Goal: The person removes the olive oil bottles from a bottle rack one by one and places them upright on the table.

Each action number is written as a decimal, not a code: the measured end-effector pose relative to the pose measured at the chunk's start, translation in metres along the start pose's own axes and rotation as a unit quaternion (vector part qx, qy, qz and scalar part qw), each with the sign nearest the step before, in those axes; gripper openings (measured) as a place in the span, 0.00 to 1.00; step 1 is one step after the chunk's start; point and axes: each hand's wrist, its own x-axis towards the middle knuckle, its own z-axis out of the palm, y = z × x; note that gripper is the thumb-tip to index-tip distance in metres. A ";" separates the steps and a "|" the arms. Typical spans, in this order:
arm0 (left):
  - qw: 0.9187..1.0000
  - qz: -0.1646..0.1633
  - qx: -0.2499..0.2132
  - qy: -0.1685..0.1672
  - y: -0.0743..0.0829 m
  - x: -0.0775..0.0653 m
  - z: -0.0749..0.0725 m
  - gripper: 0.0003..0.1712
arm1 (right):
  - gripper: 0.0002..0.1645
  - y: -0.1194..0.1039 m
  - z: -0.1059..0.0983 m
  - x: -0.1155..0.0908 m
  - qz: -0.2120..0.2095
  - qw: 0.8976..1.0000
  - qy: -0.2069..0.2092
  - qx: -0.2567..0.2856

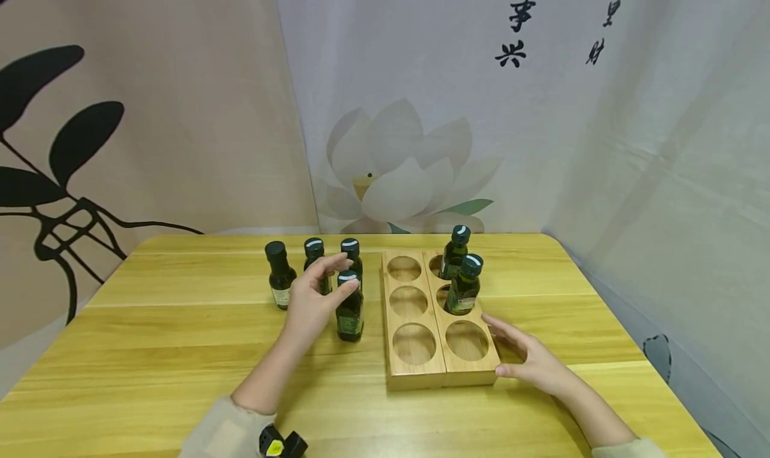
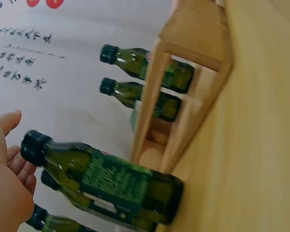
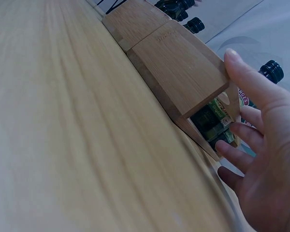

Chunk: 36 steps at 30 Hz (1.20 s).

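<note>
Rack [image 1: 416, 380] right of centre in the frame: two of six holes filled, by the upper bottle [image 1: 455, 252] and lower bottle [image 1: 464, 293] in its right column. Left of centre, four bottles stand outside: near bottle [image 1: 350, 319], far-left bottle [image 1: 280, 277], two back bottles [image 1: 314, 247]. Judged one-third done. Left hand [image 1: 309, 301]: spread at near bottle's cap, gripping nothing; contact unclear. Right hand [image 1: 532, 361]: loosely open, thumb touching rack's lower-right corner.
</note>
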 end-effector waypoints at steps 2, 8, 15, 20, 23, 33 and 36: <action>1.000 0.013 -0.008 0.001 0.005 0.002 0.002 0.25 | 0.47 0.000 0.000 0.000 0.001 1.000 0.000 0.001; 0.999 0.041 -0.029 0.006 0.024 0.005 0.012 0.24 | 0.47 0.000 0.001 0.000 0.005 1.000 -0.001 0.005; 0.998 0.049 -0.049 -0.007 0.039 0.006 0.033 0.25 | 0.47 -0.001 0.001 0.000 0.007 1.000 0.000 0.002; 0.996 0.058 -0.060 -0.025 0.043 0.006 0.051 0.25 | 0.47 -0.001 0.000 0.000 0.008 1.000 0.001 0.001; 0.996 0.044 -0.069 -0.040 0.045 0.005 0.062 0.26 | 0.47 -0.001 0.000 0.000 0.007 1.000 0.000 0.002; 0.993 0.009 -0.074 -0.087 0.045 0.005 0.095 0.27 | 0.47 -0.002 0.001 0.000 0.010 1.000 0.001 0.003; 0.994 0.018 -0.065 -0.091 0.042 0.007 0.104 0.27 | 0.47 -0.003 0.001 0.000 0.012 1.000 0.001 0.004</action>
